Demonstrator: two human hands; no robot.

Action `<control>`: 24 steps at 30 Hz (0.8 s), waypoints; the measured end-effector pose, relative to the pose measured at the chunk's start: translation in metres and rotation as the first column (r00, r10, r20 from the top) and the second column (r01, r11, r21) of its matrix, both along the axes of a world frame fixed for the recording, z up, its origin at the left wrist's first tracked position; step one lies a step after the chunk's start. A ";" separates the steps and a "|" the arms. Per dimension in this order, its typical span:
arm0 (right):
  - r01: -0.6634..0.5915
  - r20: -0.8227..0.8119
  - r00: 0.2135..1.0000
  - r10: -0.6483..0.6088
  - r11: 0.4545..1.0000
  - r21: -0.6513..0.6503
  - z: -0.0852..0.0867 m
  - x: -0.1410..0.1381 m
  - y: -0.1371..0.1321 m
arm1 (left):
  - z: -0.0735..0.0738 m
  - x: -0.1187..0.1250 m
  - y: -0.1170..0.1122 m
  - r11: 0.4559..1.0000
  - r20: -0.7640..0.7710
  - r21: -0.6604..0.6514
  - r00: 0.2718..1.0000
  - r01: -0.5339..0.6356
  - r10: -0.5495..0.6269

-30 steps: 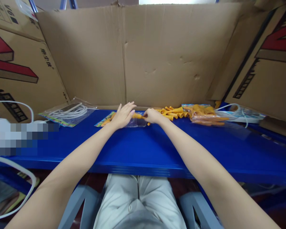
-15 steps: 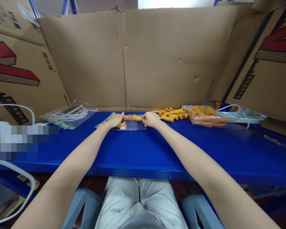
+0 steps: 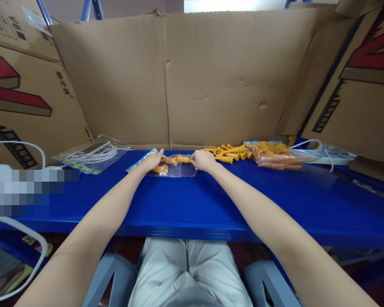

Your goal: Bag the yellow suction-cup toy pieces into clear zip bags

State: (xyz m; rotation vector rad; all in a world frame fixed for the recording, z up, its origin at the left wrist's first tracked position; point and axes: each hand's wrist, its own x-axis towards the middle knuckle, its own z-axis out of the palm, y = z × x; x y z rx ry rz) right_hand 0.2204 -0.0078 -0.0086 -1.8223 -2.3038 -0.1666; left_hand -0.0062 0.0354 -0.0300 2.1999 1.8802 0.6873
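Left hand (image 3: 153, 161) went from flat to curled over the clear bag (image 3: 181, 172), far-middle of the surface (image 3: 188, 200), can't tell its grip; right hand (image 3: 203, 160) pinches a yellow piece (image 3: 183, 158), so probably steadier.

Near the tabletop's (image 3: 185, 200) back edge, the left hand (image 3: 152, 162) partly hid a clear bag (image 3: 179, 172), the right hand (image 3: 203, 160) the end of an orange piece (image 3: 183, 159); pixelation masked a white object (image 3: 17, 187) toward the left end.

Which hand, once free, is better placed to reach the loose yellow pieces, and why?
Probably the right hand: it is beside the loose yellow pieces, while the left hand is at the clear bag's printed end.
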 end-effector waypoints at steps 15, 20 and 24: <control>0.005 -0.005 1.000 -0.005 1.000 -0.004 0.002 0.002 -0.001 | 0.004 -0.001 -0.006 1.000 0.020 -0.005 1.000 0.009 -0.009; 0.007 0.010 1.000 -0.007 1.000 0.017 0.001 0.000 -0.002 | 0.000 -0.001 -0.002 1.000 0.060 -0.015 0.998 0.016 -0.015; -0.021 0.046 0.999 0.019 0.999 0.037 0.000 -0.003 -0.006 | -0.003 -0.004 0.002 0.999 0.060 0.049 0.998 -0.023 0.020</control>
